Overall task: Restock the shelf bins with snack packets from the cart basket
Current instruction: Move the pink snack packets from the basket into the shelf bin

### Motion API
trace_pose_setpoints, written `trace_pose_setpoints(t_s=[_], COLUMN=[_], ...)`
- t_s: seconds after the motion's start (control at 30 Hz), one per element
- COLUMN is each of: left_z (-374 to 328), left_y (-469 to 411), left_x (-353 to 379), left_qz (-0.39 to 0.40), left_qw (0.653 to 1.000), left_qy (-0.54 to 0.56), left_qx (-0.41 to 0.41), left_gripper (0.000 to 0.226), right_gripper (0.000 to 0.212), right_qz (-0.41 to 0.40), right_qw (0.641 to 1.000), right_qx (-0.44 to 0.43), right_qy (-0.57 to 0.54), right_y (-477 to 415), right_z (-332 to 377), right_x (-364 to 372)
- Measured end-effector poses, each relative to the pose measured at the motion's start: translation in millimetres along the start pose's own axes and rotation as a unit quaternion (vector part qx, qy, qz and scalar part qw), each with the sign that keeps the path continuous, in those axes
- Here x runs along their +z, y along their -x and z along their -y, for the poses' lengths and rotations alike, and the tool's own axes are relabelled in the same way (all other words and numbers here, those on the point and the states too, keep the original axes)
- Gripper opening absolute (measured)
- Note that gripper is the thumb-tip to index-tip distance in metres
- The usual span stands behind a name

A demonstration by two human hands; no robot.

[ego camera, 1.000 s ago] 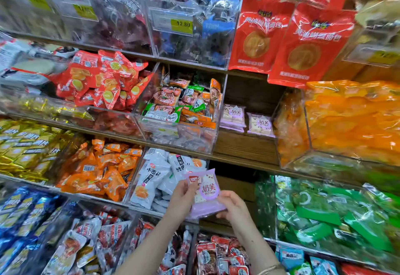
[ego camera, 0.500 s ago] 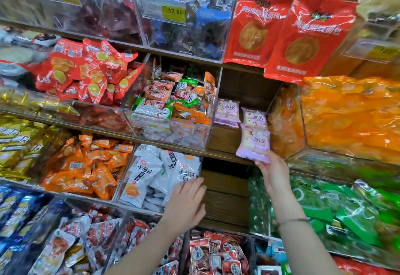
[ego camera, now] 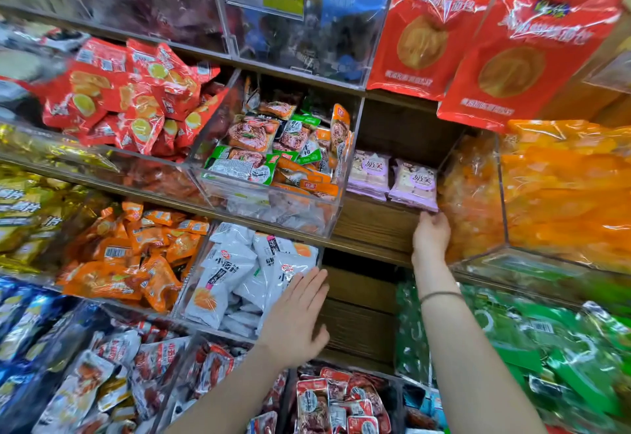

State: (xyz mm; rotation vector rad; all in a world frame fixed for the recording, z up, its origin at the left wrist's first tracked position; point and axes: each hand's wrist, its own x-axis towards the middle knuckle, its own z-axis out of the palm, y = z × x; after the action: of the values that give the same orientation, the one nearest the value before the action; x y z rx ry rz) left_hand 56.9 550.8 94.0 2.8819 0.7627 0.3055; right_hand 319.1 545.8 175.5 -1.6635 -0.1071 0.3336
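Packet [ego camera: 414,182] lies on open wooden shelf [ego camera: 372,225], right hand [ego camera: 431,235] touching its edge, grip unclear; left hand [ego camera: 296,317] spread.

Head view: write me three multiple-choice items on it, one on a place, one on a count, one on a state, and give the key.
1. Where do the purple packets lie?
A. On the bare wooden shelf
B. In a bin of blue packets
C. Hanging from a hook up top

2. How many stacks of purple packets stand side by side?
A. One
B. Two
C. Five

3. How is the left hand?
A. Fingers straight, holding nothing
B. Curled round a red bag
C. Out of view

Key:
1 A, they rest directly on the wood, outside any bin.
2 B, two labelled fronts show next to each other.
3 A, its fingers lie flat and spread, with nothing in them.
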Motion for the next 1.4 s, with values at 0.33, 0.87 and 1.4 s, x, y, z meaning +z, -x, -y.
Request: trace_pose_setpoints(t_s=[0.33, 0.87, 1.4], left_z=[1.3, -6.0, -58.4], left_y=[-0.7, 2.5, 227.4], left_x=[4.0, -10.4, 12.2], left_qz=[-0.022, 0.012, 0.298], left_qw=[1.0, 0.998, 0.837], left_qy=[-0.019, -0.05, 0.391], left_qx=[-0.013, -0.02, -0.241], left_gripper=[0.073, 0.071, 0.02], right_gripper=[0.054, 0.039, 0.021], right_qz=[0.085, 0.104, 0.28], right_qw=[0.763, 0.852, 0.879], right_qx=[-0.382, -0.331, 0.11], right_qy=[0.514, 0.393, 0.37], right_y=[-14.0, 36.9, 303.2], right_z=[-12.5, -30.2, -220.2], right_x=[-6.6, -44.4, -251.0])
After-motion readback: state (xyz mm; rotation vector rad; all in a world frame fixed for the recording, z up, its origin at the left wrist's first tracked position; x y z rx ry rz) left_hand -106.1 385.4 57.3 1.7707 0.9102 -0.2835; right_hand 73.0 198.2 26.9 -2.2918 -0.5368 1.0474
